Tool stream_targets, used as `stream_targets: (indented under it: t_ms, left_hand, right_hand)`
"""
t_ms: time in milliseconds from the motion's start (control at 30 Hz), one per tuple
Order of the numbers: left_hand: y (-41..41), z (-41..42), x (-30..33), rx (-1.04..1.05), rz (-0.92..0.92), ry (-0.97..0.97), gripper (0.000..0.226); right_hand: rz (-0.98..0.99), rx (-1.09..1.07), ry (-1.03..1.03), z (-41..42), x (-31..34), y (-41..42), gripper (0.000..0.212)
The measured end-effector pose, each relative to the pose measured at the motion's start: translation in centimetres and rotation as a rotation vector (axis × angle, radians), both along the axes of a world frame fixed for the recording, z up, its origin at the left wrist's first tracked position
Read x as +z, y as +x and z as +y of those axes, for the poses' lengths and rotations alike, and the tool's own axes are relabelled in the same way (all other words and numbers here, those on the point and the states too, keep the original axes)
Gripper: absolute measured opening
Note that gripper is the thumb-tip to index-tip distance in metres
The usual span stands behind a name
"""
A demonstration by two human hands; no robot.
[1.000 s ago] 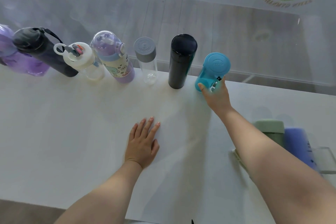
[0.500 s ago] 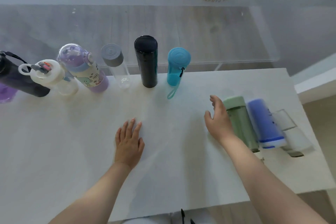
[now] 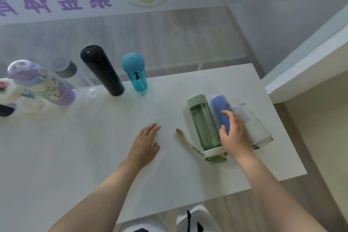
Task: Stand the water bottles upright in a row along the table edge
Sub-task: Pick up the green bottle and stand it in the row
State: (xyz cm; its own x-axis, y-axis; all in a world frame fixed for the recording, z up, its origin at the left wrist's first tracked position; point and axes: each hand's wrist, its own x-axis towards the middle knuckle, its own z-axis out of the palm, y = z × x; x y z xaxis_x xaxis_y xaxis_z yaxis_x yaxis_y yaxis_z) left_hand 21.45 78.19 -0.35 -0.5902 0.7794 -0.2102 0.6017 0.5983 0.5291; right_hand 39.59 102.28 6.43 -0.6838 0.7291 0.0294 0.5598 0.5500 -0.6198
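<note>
Purple and still lying flat, the purple bottle (image 3: pixel 220 108) is the one being picked now. It rests on the right part of the white bench (image 3: pixel 75 147), squeezed between the green bottle (image 3: pixel 204 126) and the clear bottle (image 3: pixel 250 124). All three lie on their sides, close together and touching, so none has joined the row yet.

The right hand (image 3: pixel 234 133) comes down on top of the purple one. Its fingers bend over the bottle and the thumb pokes into the gap beside the green one. I think that is to get a grip around it, because the bottles sit so tight. The grip looks only half closed, not lifting yet.

The left hand (image 3: pixel 145 143) lies flat on the bench with straight fingers, holding nothing. It seems to steady the person leaning over.

Along the far edge the row stands up already. The teal bottle (image 3: pixel 134 73) is last in line, next to the black bottle (image 3: pixel 101 69). The bare spot to its right looks like where the next bottle goes.
</note>
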Motion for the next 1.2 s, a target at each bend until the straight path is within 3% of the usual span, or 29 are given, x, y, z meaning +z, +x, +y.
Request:
stream_targets:
  t_ms: [233,467,667,833,967,1067,1200]
  left_hand:
    - [4.9,8.0,1.8,-0.189,0.143,0.082,0.074]
    - [7.2,13.0,2.0,-0.422,0.385,-0.085,0.085]
    - [7.7,14.4,2.3,-0.542,0.599,-0.175,0.077]
    - [7.8,14.6,2.7,-0.704,0.704,-0.295,0.075]
    - [8.0,14.5,2.7,-0.706,0.758,-0.328,0.077]
    - [7.9,14.5,3.0,-0.698,0.792,-0.273,0.073]
    - [8.1,14.2,3.2,-0.629,0.730,-0.089,0.074]
  right_hand:
    - [-0.202,0.048,0.090,7.4,0.2,5.2,0.050]
    - [-0.439,0.155,-0.129,10.6,-1.1,7.4,0.075]
    - [-0.534,0.280,-0.006,10.9,-1.3,7.6,0.073]
    - [-0.498,0.271,-0.006,10.9,-1.4,7.4,0.069]
    - [-0.493,0.261,0.036,10.7,-1.6,6.9,0.069]
    - [-0.482,0.291,0.100,10.3,-1.5,6.4,0.066]
    - [-0.208,0.513,0.094,9.0,-0.8,5.9,0.057]
